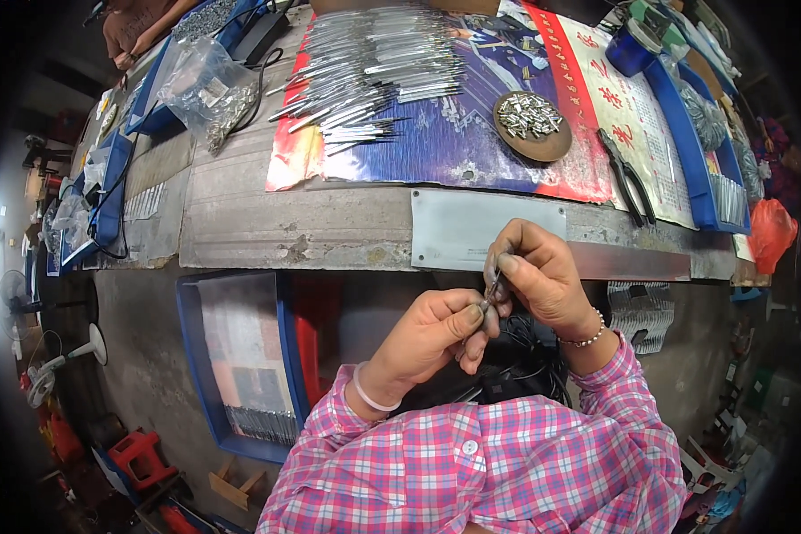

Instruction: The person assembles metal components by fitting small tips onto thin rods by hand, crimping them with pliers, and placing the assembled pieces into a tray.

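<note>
We are gripping a small slender metal piece (491, 292) between the closed fingers of the left hand (427, 334) and the right hand (543, 278), before the table's (285, 233) near edge, while beyond, black pliers (629, 181) are lying right of a round dish (550, 149) of small metal parts (529, 116), and silvery rods (374, 67) are spreading farther left.

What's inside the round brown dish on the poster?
The dish holds a heap of small silvery pieces; the bottom beneath them is covered and cannot be seen.
</note>
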### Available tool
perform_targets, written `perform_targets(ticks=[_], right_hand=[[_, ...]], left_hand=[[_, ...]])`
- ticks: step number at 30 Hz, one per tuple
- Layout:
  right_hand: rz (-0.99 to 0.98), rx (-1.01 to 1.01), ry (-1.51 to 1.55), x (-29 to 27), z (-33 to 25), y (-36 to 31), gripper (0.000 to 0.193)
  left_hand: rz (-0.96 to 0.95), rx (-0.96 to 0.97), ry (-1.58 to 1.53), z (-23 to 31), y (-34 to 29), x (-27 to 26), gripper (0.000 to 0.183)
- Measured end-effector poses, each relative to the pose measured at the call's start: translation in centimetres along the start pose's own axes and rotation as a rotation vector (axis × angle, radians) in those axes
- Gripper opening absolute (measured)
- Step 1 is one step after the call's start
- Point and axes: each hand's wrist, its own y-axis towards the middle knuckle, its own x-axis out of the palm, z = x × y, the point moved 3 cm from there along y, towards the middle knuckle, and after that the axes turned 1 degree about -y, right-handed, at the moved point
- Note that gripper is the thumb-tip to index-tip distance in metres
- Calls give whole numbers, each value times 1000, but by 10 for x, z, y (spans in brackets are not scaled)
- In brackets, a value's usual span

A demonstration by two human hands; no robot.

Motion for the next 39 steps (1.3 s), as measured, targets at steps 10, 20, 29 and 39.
perform_targets(ticks=[10,20,29,39], right_hand=[[-52,38,-143,-5,-13,-5,14],[-111,-228,-476,-2,-22,-28,14],[-87,-366,-573,-9,-22,-35,12],[-99,-226,-441,-9,-35,-38,11]], left_hand=[[329,133,597,9,0,11,16],[407,111,671,6,-8,35,17],[323,44,480,-2,-4,38,17],[292,67,590,1,-4,31,17]])
